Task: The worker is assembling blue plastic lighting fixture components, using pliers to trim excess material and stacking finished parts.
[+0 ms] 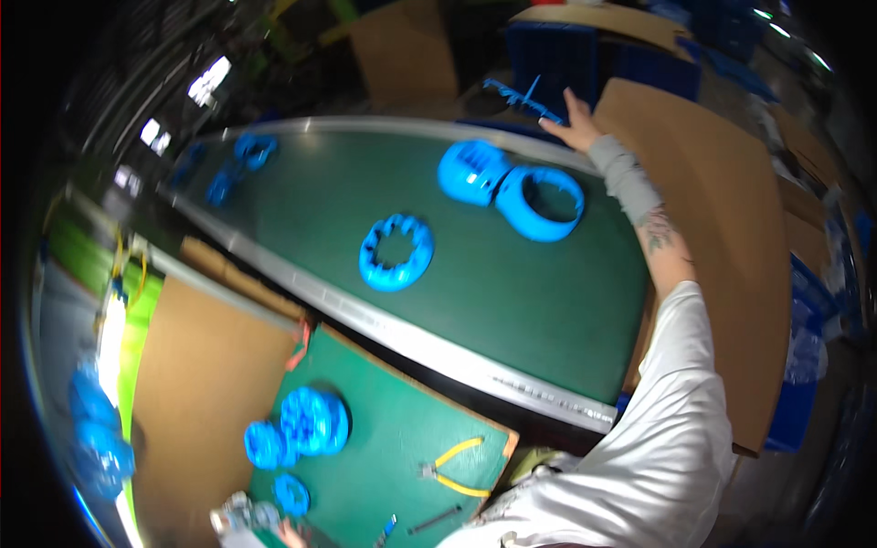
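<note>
My right arm reaches across to the far right, past the far edge of the green conveyor belt (320,183). There my right hand (575,126) has thumb and forefinger spread apart. A thin branched blue plastic sprue (523,99) is just off its fingertips, apparently loose in the air. At the bottom edge, only a few blurred fingers of my left hand (292,535) show, beside a pale grey object (239,517) that I cannot make out. Near that hand, a small blue ring (291,494) and a cluster of blue round parts (313,422) rest on the green work table (384,402).
A scalloped blue ring (396,253), a blue domed part (472,172) and a wide blue ring (541,203) lie on the belt. Yellow-handled cutters (457,468) and a blue-ended pen-like tool (385,531) lie on the table. Cardboard (703,183) stands at right; a blue bin (553,59) stands beyond.
</note>
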`<action>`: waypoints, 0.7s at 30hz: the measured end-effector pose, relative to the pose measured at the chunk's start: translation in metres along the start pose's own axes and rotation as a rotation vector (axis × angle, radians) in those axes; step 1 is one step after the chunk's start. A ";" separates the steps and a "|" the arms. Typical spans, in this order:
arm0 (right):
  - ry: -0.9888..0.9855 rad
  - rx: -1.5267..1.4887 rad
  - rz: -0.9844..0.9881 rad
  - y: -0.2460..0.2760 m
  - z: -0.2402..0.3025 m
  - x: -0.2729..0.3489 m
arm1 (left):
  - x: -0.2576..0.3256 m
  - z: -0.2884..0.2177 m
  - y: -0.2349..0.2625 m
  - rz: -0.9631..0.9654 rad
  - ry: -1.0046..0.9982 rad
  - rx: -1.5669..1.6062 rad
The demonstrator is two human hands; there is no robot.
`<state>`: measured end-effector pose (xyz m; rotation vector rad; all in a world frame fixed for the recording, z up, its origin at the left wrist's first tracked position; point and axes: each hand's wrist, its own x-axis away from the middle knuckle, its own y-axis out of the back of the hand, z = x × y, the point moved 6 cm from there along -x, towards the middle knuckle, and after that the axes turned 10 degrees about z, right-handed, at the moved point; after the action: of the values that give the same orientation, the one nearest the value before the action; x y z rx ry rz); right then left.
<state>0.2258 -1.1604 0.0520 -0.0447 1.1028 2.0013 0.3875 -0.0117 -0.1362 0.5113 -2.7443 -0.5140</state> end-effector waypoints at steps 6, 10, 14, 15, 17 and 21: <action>0.181 0.480 0.591 -0.039 0.068 0.122 | 0.144 -0.174 -0.095 -0.049 -0.715 -0.536; 0.208 0.364 0.416 -0.035 0.052 0.144 | 0.231 -0.215 -0.147 0.052 -0.887 -0.432; 0.159 0.197 0.502 -0.009 0.171 0.207 | 0.321 -0.242 -0.202 0.288 -1.159 -0.506; 0.293 0.102 0.545 -0.006 0.215 0.233 | 0.344 -0.245 -0.224 0.412 -1.316 -0.434; 0.491 0.075 0.742 -0.009 0.301 0.286 | 0.405 -0.251 -0.260 0.503 -1.663 -0.481; 0.905 -0.059 1.325 -0.070 0.374 0.361 | 0.453 -0.265 -0.287 0.593 -1.850 -0.568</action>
<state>0.1629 -0.6411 0.0916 -0.3574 1.9292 3.3527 0.1590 -0.5168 0.0878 -1.6926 -3.3323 -2.2527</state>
